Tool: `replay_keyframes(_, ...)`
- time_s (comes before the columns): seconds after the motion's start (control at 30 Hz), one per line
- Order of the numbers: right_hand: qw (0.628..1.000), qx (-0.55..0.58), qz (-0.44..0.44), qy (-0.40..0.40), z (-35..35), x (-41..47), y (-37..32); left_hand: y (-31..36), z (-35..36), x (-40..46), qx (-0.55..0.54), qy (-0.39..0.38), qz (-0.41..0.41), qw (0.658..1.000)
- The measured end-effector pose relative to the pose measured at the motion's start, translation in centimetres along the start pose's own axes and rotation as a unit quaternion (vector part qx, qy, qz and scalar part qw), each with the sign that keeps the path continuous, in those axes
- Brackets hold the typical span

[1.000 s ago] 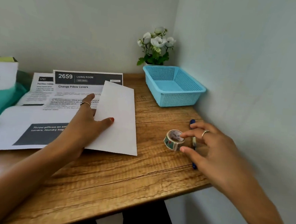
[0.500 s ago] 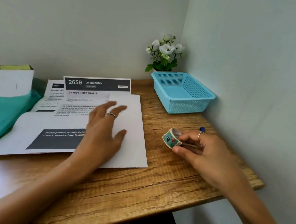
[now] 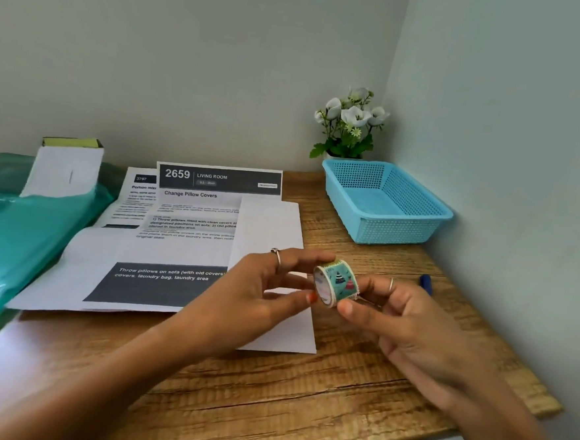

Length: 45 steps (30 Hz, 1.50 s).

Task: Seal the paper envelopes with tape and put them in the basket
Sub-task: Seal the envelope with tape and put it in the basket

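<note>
Pinching the tape between thumb and fingers, your right hand holds it above the table, while your left hand closes on its other side. Light and stiff, the roll probably peels best from its loose end. Under your hands lies the thin, floppy envelope; lift it by an edge. Beyond it the basket stands in the corner, with open wood between.

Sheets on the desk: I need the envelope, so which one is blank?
The plain white sheet under the left hand, nearest the basket. It shows no print, while the sheets beside it carry text and dark headers.
</note>
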State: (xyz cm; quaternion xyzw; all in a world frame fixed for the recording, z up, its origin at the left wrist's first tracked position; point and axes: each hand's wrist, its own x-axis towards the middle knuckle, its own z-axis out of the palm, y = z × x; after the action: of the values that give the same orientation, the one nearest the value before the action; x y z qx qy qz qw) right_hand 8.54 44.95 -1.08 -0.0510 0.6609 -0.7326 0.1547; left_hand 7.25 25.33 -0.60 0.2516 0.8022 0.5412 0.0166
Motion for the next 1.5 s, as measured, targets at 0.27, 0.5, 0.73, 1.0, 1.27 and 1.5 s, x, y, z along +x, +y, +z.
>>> replay_keyframes(0.27, 0.996, -0.087, -0.010, -0.036, 1.2, -0.4, 0.2, -0.2, 0.5, -0.3, 0.165, 0.136, 0.071, 0.974)
replay_keyframes(0.5, 0.956, -0.221, -0.193, 0.026, 0.6, -1.0, -1.2, -0.1, 0.4, -0.6, 0.238, 0.165, 0.161, 0.944)
replay_keyframes(0.73, 0.890, -0.377, -0.254, -0.012, 0.8, -0.4, -1.2, 0.2, 0.3, -0.7, 0.241, 0.147, 0.168, 0.945)
replay_keyframes(1.0, 0.887, -0.350, -0.300, -0.009, 1.3, 0.0, -0.9, 0.1, 0.3, -0.6, 0.229, 0.150, 0.143, 0.951)
replay_keyframes(1.27, 0.875, -0.353, -0.331, 0.004, 1.4, 0.3, -0.9, 0.2, 0.4, -0.6, 0.241, 0.157, 0.122, 0.950)
replay_keyframes(1.5, 0.862, -0.348, -0.367, 0.032, 1.0, -0.2, -0.4, 0.5, 0.8, -0.5, 0.215, 0.160, 0.080, 0.960)
